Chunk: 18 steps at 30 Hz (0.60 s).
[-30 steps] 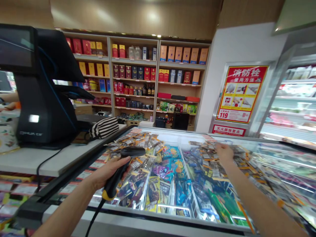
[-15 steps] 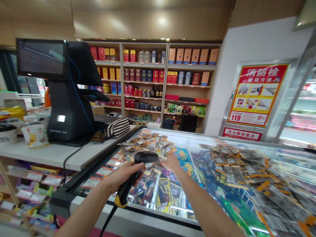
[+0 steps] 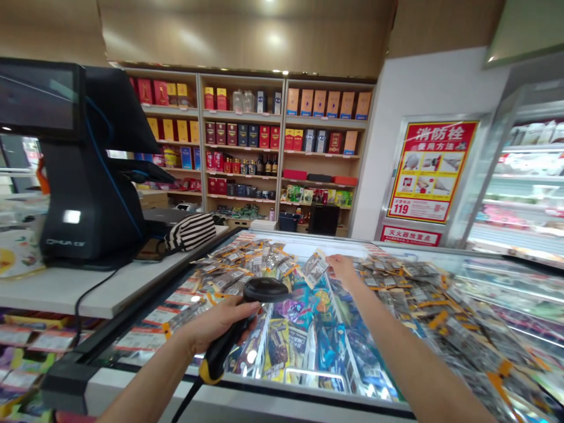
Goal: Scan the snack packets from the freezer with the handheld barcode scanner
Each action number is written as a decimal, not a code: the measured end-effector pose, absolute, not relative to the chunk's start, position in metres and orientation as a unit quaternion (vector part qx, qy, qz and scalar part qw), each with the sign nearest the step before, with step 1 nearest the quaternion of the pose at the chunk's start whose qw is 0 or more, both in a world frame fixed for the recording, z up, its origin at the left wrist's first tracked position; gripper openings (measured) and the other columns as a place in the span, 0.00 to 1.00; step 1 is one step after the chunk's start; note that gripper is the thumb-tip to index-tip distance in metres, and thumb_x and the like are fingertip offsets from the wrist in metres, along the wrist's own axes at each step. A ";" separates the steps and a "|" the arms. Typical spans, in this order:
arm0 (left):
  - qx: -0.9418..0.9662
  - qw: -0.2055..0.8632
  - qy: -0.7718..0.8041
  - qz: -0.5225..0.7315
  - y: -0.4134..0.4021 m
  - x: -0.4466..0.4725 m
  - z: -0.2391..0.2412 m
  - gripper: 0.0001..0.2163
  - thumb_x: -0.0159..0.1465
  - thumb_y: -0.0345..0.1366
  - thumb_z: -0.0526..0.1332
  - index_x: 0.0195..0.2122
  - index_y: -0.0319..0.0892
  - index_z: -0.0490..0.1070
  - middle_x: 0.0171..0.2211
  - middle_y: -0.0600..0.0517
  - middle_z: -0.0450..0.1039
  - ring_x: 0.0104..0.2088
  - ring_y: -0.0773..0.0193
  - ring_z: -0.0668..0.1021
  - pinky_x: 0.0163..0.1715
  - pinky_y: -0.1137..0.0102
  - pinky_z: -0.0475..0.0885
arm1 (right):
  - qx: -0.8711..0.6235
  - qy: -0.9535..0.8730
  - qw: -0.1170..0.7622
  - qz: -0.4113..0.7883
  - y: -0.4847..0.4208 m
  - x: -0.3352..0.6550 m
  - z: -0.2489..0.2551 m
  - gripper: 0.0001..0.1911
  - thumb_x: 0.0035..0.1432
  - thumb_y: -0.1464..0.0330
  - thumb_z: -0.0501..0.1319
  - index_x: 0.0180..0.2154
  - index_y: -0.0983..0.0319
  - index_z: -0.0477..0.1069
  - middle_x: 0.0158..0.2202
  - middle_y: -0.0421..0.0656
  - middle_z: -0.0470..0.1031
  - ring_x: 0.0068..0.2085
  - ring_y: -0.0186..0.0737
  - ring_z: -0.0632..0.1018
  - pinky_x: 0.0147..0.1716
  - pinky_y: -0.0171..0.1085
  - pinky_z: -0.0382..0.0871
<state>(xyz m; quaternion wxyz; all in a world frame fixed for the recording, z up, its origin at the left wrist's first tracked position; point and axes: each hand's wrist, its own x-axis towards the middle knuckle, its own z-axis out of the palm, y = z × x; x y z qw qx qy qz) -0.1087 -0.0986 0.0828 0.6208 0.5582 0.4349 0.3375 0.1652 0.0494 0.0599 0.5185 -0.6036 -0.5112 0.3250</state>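
Right hand (image 3: pixel 341 268) pinches the edge of a small packet (image 3: pixel 314 268), which sits at its nine o'clock. Beneath, the glass-topped freezer (image 3: pixel 247 402) holds colourful bags (image 3: pixel 277 346); packet piles (image 3: pixel 423 291) lie on top at nine and four o'clock. Left hand (image 3: pixel 224 323) wraps the scanner (image 3: pixel 266 289).
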 end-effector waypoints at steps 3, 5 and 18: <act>0.570 0.628 0.426 0.315 -0.099 -0.093 0.085 0.12 0.50 0.43 0.57 0.25 0.37 0.62 0.20 0.54 0.66 0.17 0.73 0.66 0.18 0.76 0.59 | -0.593 -0.492 0.547 0.327 0.046 0.182 0.069 0.05 0.42 0.65 0.54 0.23 0.61 0.62 0.18 0.36 0.66 0.21 0.31 0.69 0.19 0.30 0.62; 0.577 0.631 0.423 0.300 -0.099 -0.083 0.086 0.12 0.50 0.43 0.57 0.24 0.38 0.62 0.18 0.55 0.65 0.17 0.73 0.66 0.18 0.76 0.59 | -0.590 -0.483 0.557 0.330 0.044 0.189 0.070 0.05 0.41 0.65 0.55 0.23 0.61 0.63 0.17 0.35 0.66 0.20 0.31 0.68 0.19 0.30 0.62; 0.620 0.616 0.389 0.292 -0.099 -0.065 0.093 0.12 0.51 0.43 0.57 0.23 0.37 0.64 0.18 0.56 0.64 0.17 0.73 0.65 0.19 0.76 0.58 | -0.589 -0.480 0.564 0.324 0.041 0.200 0.069 0.05 0.40 0.66 0.56 0.21 0.61 0.65 0.15 0.35 0.65 0.19 0.32 0.68 0.18 0.31 0.62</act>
